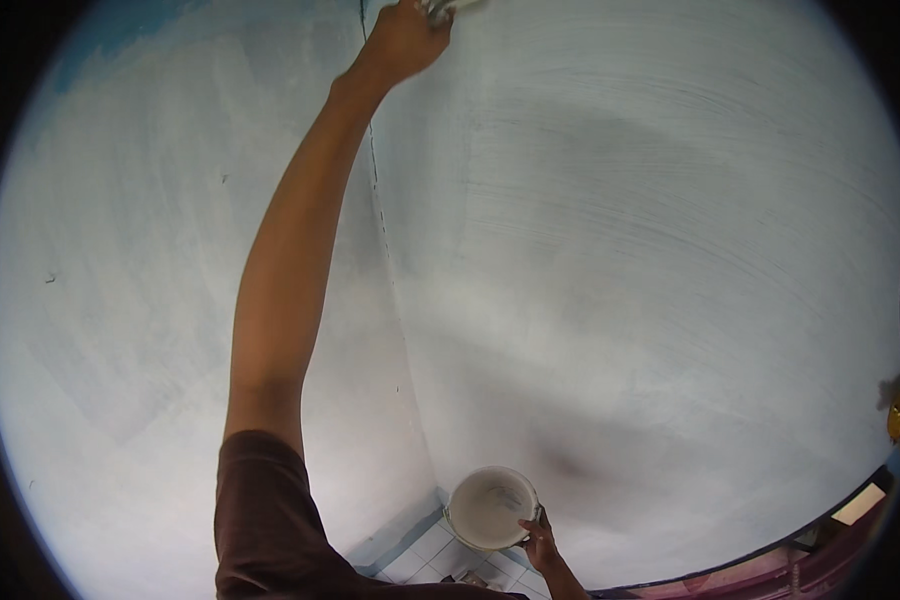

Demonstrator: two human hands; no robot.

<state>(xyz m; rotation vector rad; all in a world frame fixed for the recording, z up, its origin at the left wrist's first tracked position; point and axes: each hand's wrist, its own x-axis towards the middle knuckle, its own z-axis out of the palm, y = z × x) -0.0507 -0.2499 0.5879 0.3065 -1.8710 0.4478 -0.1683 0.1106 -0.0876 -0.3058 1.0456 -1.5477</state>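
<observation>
My left arm reaches up to the wall corner, with my left hand (405, 40) closed on a brush (448, 10) near a dark crack (374, 160) at the top of the view; the brush is only partly visible. The white-painted walls (620, 230) show streaky strokes, with blue paint at the upper left. Low in the view, my right hand (536, 540) grips the rim of a round pale bucket (480, 505), thumb over the edge, with whitish paint inside.
White floor tiles (430, 545) and a grey-blue band along the wall foot show below. At the far right are a yellow object (898, 415), a dark vertical edge and maroon furniture (820, 560). Small objects lie on the floor, partly hidden.
</observation>
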